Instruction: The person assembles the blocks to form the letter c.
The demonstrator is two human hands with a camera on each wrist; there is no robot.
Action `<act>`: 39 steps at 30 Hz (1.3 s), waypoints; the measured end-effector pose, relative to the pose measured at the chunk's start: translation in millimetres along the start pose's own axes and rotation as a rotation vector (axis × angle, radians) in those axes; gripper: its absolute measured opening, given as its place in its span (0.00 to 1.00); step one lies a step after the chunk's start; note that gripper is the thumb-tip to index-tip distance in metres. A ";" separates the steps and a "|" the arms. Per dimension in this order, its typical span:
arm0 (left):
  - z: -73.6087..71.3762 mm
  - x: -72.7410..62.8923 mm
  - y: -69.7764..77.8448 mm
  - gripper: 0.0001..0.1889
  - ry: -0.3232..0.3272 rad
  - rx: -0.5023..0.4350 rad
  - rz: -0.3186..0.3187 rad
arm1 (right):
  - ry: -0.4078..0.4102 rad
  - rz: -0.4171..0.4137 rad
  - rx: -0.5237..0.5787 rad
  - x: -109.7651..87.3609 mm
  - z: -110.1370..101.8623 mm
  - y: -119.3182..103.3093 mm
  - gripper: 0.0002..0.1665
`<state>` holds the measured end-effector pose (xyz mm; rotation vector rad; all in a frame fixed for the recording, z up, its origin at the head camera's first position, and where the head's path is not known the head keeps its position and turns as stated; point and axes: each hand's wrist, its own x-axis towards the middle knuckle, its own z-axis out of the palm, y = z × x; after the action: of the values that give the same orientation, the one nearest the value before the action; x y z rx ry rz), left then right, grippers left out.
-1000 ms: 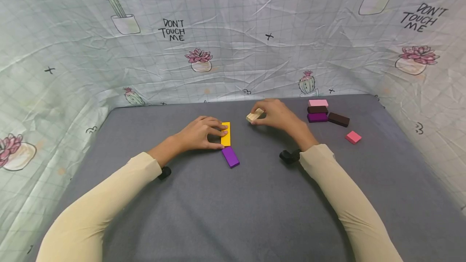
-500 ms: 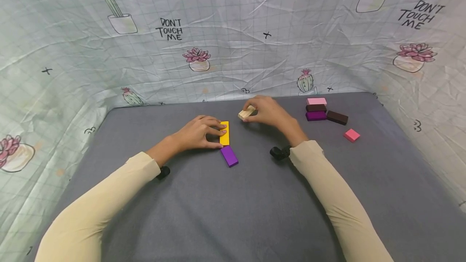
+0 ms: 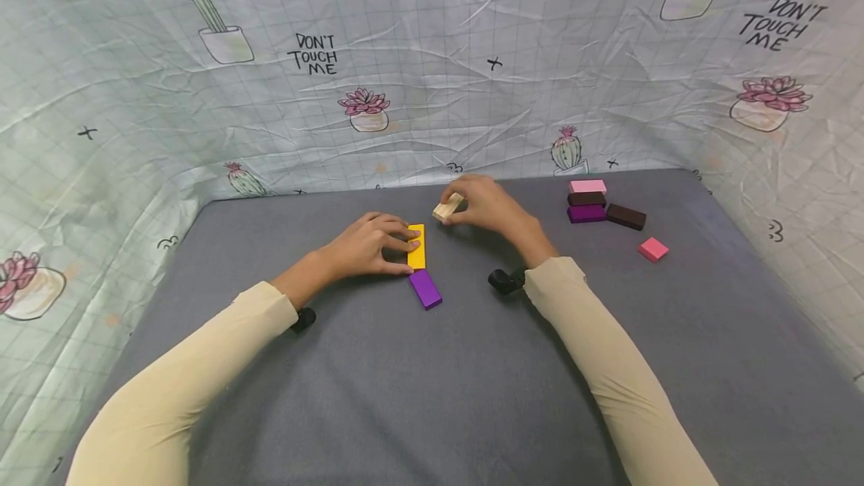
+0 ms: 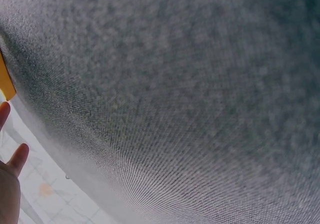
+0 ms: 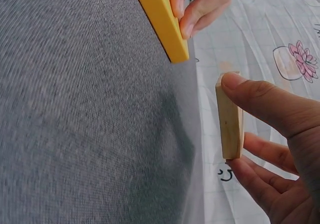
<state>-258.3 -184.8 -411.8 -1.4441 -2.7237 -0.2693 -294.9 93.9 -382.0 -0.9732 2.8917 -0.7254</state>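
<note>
In the head view my left hand (image 3: 367, 247) rests two fingertips on a yellow block (image 3: 419, 257) lying flat on the grey cloth. Its thumb touches near the yellow block's near end, where a purple block (image 3: 426, 290) lies at an angle. My right hand (image 3: 487, 205) pinches a plain wooden block (image 3: 447, 208) between thumb and fingers, beyond and to the right of the yellow one. The right wrist view shows this wooden block (image 5: 230, 124) held above the cloth, apart from the yellow block (image 5: 162, 24). Only a yellow corner (image 4: 6, 79) shows in the left wrist view.
At the back right are a light pink block (image 3: 587, 187), a dark brown block (image 3: 586, 199) and a dark purple block (image 3: 586, 214), close together. Beside them lies another brown block (image 3: 626, 217). Nearer sits a coral-pink piece (image 3: 653, 249). Printed fabric walls (image 3: 418, 126) enclose the grey surface.
My right hand has moved left with the wooden block, closer to the yellow block. The left hand stays on the yellow block, with the purple one unmoved.
</note>
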 end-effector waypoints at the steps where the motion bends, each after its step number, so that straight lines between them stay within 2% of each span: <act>1: -0.1 0.2 -0.1 0.25 0.000 0.001 0.000 | -0.001 0.002 0.003 1.2 0.6 -0.1 0.22; 7: -0.9 0.3 0.1 0.25 0.002 0.006 0.003 | -0.008 0.024 0.016 7.7 5.7 0.0 0.23; 22: -0.2 -0.2 0.3 0.25 0.009 0.007 0.013 | -0.026 0.013 0.004 19.3 14.6 -1.6 0.25; 31: 1.0 -1.0 -0.7 0.25 0.004 0.010 0.001 | -0.058 0.064 0.006 26.4 20.5 -6.9 0.25; 39: 0.7 -0.3 -0.2 0.25 0.009 -0.003 0.001 | -0.046 0.097 0.051 35.0 27.2 -7.2 0.23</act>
<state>-258.3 -185.0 -412.6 -1.4410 -2.7169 -0.2791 -315.1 57.2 -398.3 -0.8263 2.8426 -0.7559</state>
